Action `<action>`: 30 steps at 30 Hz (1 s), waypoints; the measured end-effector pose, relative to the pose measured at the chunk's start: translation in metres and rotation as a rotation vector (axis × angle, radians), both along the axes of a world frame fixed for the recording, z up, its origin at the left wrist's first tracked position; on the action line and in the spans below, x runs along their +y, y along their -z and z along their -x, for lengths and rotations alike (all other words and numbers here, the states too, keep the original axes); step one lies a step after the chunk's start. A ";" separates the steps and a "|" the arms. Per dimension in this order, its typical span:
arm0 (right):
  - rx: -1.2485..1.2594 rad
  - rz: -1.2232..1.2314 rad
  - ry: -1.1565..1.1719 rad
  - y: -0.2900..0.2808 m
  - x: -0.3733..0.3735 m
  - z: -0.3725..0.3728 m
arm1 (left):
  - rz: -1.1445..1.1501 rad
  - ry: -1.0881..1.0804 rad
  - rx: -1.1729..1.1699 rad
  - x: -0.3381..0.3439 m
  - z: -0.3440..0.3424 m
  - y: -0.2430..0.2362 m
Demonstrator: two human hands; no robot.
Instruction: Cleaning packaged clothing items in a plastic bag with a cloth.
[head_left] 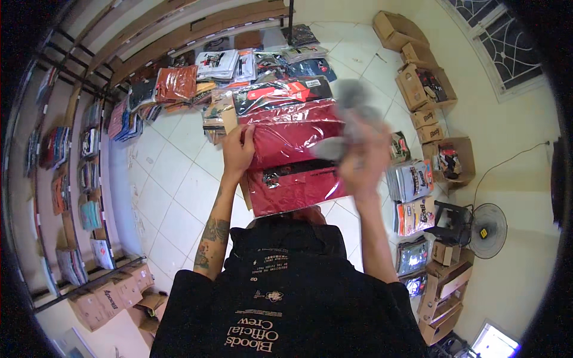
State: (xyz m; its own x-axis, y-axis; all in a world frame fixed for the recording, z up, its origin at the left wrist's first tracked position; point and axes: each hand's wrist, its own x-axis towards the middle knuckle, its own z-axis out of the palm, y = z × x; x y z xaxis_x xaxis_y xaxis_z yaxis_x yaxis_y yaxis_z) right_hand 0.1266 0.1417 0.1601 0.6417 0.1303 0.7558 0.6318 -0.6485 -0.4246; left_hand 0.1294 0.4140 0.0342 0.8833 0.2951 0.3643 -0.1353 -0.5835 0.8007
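Observation:
Red garments in clear plastic bags [292, 143] lie stacked in front of me, with a black-and-red bagged garment [283, 95] at the far end. Brown cardboard [230, 121] shows along their left side, apparently a box around them. My left hand [239, 147] is closed over that left edge, thumb on the near side and fingers bent round it. Above the right side of the stack, my right hand [365, 164] is smeared by motion. It holds a blurred grey object [358, 110] with several rounded parts, whose kind I cannot make out.
Bagged clothes [218, 64] lie in piles on the white tiled floor [179, 191] ahead. Shelves of folded clothes [89, 143] line the left. At right stand cardboard boxes [412, 83], more bagged stacks [412, 179] and a fan [488, 231]. A lit screen [494, 343] shows lower right.

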 end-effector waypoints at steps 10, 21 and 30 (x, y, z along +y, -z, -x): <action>0.079 0.391 -0.216 0.112 0.131 -0.002 | 0.220 0.201 0.110 0.037 -0.012 0.040; 0.196 0.330 -0.075 0.108 0.058 -0.034 | 0.267 0.132 0.140 0.028 -0.011 0.029; 0.313 0.232 0.175 0.117 -0.004 -0.042 | 0.217 0.141 0.166 0.026 -0.012 0.029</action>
State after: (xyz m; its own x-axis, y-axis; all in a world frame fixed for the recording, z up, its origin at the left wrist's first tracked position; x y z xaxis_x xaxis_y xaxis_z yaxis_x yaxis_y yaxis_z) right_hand 0.1685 0.1372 0.0434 0.8630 0.1426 0.4846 0.3673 -0.8356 -0.4084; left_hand 0.1416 0.4403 0.0053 0.9634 0.2203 0.1530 -0.0594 -0.3811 0.9226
